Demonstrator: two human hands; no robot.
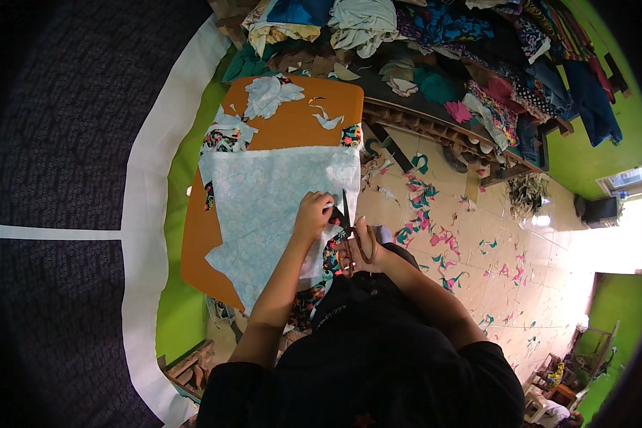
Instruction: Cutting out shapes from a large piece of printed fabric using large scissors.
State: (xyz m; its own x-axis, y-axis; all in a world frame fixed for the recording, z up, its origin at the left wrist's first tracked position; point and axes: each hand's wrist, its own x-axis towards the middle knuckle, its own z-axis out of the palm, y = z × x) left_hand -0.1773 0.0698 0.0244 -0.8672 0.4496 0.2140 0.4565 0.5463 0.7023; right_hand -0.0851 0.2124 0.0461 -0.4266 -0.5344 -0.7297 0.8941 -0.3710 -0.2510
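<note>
A large piece of printed fabric [271, 192] lies with its pale underside up, and its dark floral face shows where the edge folds over near my body. My left hand [312, 215] is closed on the fabric by its right edge, fingertips pinched together. Just to the right, my right hand [362, 251] grips the handles of a pair of scissors [347, 208]. Their blades point away from me beside my left fingers, at the cloth's edge. Whether the blades are parted on the cloth is hard to make out.
The fabric rests on an orange-brown table [201, 246]. Cloth offcuts [269, 95] lie at its far end. Behind stands a wooden bench [435, 125] heaped with folded fabrics [446, 25]. Pink and teal scraps [446, 242] litter the tiled floor on the right; a green wall [185, 307] runs along the left.
</note>
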